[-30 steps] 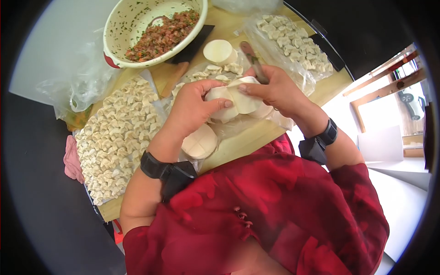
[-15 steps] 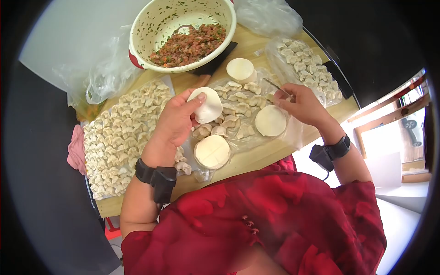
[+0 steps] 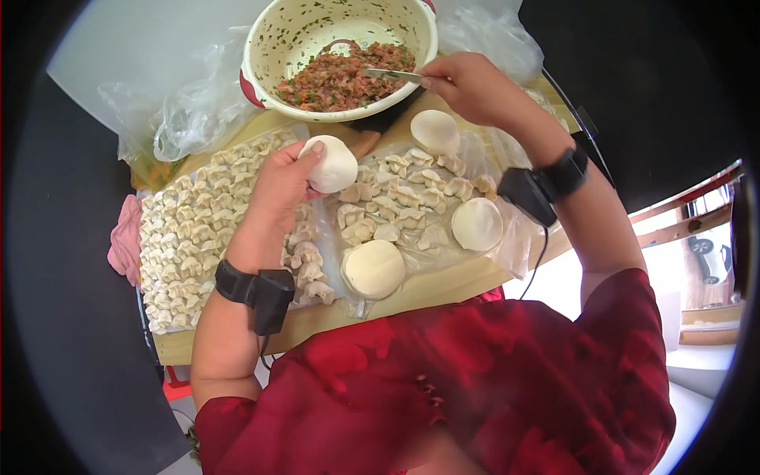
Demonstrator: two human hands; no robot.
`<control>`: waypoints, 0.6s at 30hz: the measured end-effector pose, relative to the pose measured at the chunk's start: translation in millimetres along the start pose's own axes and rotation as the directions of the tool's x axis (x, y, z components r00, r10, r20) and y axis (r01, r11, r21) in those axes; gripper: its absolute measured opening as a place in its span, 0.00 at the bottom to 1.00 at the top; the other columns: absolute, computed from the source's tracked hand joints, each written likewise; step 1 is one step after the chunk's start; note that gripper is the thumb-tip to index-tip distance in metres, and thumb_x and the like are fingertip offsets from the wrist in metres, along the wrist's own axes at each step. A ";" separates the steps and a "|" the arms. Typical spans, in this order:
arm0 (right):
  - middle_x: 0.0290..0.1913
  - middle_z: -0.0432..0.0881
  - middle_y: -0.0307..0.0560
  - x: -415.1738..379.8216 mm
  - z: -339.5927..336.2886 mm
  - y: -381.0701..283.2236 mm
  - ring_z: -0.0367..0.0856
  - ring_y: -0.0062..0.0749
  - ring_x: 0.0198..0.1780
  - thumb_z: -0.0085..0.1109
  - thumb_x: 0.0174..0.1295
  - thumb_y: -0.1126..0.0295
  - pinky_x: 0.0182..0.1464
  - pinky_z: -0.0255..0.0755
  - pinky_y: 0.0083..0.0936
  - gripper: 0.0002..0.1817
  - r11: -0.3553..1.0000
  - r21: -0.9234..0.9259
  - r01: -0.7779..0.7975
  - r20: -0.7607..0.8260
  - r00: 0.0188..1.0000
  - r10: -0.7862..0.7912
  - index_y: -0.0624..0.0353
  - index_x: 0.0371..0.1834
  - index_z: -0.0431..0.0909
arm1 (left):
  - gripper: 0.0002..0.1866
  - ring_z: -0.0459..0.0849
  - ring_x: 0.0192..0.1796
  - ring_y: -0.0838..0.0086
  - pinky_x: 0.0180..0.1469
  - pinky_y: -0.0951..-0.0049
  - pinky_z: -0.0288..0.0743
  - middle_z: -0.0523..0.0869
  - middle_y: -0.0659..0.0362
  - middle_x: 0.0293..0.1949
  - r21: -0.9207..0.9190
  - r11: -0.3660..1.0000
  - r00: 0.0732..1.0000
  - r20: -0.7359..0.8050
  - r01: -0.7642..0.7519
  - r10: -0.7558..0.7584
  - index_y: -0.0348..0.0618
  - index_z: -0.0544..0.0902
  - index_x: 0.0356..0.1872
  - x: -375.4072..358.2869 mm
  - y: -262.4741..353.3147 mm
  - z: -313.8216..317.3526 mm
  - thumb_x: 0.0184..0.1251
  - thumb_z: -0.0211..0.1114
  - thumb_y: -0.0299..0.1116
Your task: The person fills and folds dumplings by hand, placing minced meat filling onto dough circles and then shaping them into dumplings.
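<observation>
A round white dough wrapper (image 3: 334, 166) is pinched between the thumb and fingers of my left hand (image 3: 286, 176), above the dumplings. My right hand (image 3: 469, 85) grips a thin metal utensil (image 3: 394, 75) at the right rim of the large white bowl (image 3: 265, 93). The utensil's tip reaches over the chopped meat filling (image 3: 340, 77) inside. Below the hands, folded dumplings (image 3: 408, 196) lie on clear plastic. Round wrapper stacks stand at the front (image 3: 374, 270), at the right (image 3: 476, 224) and near the bowl (image 3: 435, 131).
Rows of dumplings (image 3: 194, 237) cover the table's left part. Crumpled plastic bags lie at the back left (image 3: 190, 119) and back right (image 3: 491, 39). A pink cloth (image 3: 125, 241) hangs at the left edge. More dumplings are partly hidden behind my right arm.
My right hand has moved up from beside the dumplings to the bowl, bringing the utensil over the filling. My left hand still holds the wrapper. The view has shifted slightly.
</observation>
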State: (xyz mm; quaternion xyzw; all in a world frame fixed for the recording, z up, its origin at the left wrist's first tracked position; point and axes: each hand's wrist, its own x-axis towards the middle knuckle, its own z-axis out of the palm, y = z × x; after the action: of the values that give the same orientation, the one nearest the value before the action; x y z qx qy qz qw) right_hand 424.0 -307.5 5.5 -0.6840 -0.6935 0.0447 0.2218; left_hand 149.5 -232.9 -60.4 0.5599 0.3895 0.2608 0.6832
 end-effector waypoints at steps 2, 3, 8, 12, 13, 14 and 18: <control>0.35 0.83 0.55 24.0 15.8 9.9 0.80 0.46 0.35 0.58 0.61 0.70 0.40 0.74 0.33 0.09 0.996 -0.045 0.083 -0.062 0.994 -0.086 0.61 0.40 0.84 | 0.14 0.86 0.40 0.75 0.40 0.73 0.81 0.86 0.58 0.41 -0.071 0.995 0.997 -0.002 0.073 -0.074 0.39 0.80 0.50 0.3 -2.8 0.2 0.71 0.58 0.36; 0.35 0.83 0.54 34.4 22.4 14.4 0.81 0.48 0.37 0.58 0.59 0.72 0.41 0.74 0.35 0.08 0.991 -0.079 0.105 -0.098 0.989 -0.113 0.61 0.38 0.84 | 0.15 0.86 0.42 0.72 0.42 0.71 0.81 0.85 0.56 0.43 -0.140 0.986 0.995 0.017 0.095 -0.094 0.37 0.79 0.51 -0.3 -4.0 3.6 0.72 0.55 0.36; 0.35 0.83 0.53 55.9 36.0 5.4 0.81 0.50 0.39 0.58 0.53 0.77 0.42 0.74 0.37 0.07 0.966 -0.258 0.005 -0.071 0.997 -0.024 0.61 0.35 0.83 | 0.17 0.85 0.48 0.64 0.48 0.63 0.83 0.82 0.48 0.49 -0.331 0.933 0.989 0.069 0.145 -0.129 0.33 0.72 0.57 11.3 -11.5 10.2 0.74 0.49 0.32; 0.36 0.83 0.52 52.9 45.8 -2.4 0.80 0.50 0.40 0.59 0.53 0.77 0.42 0.74 0.37 0.07 0.960 -0.250 0.124 0.063 0.992 -0.111 0.61 0.34 0.83 | 0.20 0.78 0.58 0.56 0.59 0.56 0.77 0.76 0.44 0.58 -0.447 0.875 0.982 0.114 0.186 -0.150 0.29 0.66 0.61 17.9 -4.5 16.9 0.77 0.43 0.34; 0.36 0.82 0.52 53.1 46.2 -4.1 0.80 0.50 0.40 0.58 0.53 0.77 0.43 0.74 0.38 0.07 0.951 -0.255 0.173 0.118 0.982 -0.147 0.61 0.34 0.83 | 0.21 0.77 0.60 0.55 0.60 0.54 0.76 0.75 0.43 0.58 -0.485 0.851 0.979 0.136 0.201 -0.154 0.28 0.64 0.62 18.4 -1.6 18.4 0.77 0.41 0.34; 0.36 0.82 0.52 54.1 45.8 -4.1 0.80 0.50 0.40 0.58 0.53 0.77 0.43 0.74 0.38 0.07 0.952 -0.253 0.175 0.121 0.982 -0.148 0.61 0.34 0.83 | 0.21 0.77 0.60 0.55 0.60 0.54 0.76 0.75 0.43 0.58 -0.486 0.850 0.979 0.134 0.203 -0.157 0.28 0.64 0.62 20.0 -1.4 19.1 0.77 0.41 0.34; 0.37 0.82 0.52 62.0 41.7 -4.8 0.80 0.50 0.41 0.58 0.54 0.77 0.43 0.74 0.38 0.07 0.962 -0.217 0.163 0.014 0.986 -0.164 0.60 0.34 0.83 | 0.22 0.78 0.60 0.54 0.61 0.58 0.75 0.76 0.39 0.58 -0.490 0.848 0.978 0.133 0.203 -0.158 0.28 0.60 0.64 24.0 2.2 20.9 0.77 0.33 0.33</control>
State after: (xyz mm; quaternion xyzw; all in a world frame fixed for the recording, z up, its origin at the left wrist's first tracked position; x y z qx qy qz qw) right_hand 406.3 -237.7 -14.9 -0.6446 -0.7479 -0.0513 0.1498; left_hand 180.4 -225.1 -62.6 0.3351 0.3291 0.2627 0.8428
